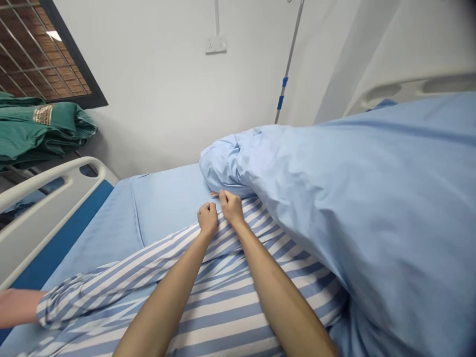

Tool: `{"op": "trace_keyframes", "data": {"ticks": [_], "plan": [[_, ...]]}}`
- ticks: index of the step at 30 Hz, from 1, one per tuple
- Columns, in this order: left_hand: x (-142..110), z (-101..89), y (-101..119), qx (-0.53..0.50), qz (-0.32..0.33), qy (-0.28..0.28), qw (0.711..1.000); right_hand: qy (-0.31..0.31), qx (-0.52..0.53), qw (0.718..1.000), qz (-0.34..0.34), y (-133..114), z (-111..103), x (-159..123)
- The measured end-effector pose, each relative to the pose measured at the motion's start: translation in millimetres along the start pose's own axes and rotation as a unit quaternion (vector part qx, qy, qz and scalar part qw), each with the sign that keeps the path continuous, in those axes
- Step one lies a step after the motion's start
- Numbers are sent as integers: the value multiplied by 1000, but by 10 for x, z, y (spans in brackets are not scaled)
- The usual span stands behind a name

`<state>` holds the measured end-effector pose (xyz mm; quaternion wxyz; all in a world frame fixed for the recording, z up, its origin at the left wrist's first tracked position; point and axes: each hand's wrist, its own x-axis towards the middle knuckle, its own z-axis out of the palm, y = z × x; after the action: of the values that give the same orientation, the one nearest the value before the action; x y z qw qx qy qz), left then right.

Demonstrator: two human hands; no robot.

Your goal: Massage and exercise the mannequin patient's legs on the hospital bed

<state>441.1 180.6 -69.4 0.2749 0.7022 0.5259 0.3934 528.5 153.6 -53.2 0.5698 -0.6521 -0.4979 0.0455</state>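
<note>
Bed side rail [44, 213] at far left | bare arm [18, 307] emerging from striped sleeve | striped hospital gown [219, 307] lying on bed, under both hands | left hand [207, 219] clenched on gown edge | right hand [231, 208] clenched alongside, close-set, evenly placed | blue quilt [334, 223] bunched against right hand

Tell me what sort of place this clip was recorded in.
Probably a hospital ward: a bed with a white side rail, a metal drip pole, and blue-and-white striped patient clothing on the bed.

Matt striped cotton gown [223, 302], smooth plastic rail [37, 233]
</note>
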Motion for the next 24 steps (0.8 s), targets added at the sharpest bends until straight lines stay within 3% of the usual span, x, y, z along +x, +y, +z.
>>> {"op": "trace_keyframes", "data": {"ticks": [5, 10, 14, 19, 24], "plan": [[61, 29, 79, 2, -19, -15, 1000, -15, -11, 999, 28, 164, -50, 19], [151, 245, 247, -66, 1, -5, 998, -2, -47, 998, 31, 257, -26, 47], [126, 387, 275, -20, -9, -9, 1000, 30, -81, 995, 54, 209, -69, 57], [58, 376, 259, 16, -7, -24, 1000, 73, -203, 976, 37, 173, -158, 23], [57, 348, 296, 19, 2, -42, 999, 111, -186, 972, 86, 352, -179, 43]]}}
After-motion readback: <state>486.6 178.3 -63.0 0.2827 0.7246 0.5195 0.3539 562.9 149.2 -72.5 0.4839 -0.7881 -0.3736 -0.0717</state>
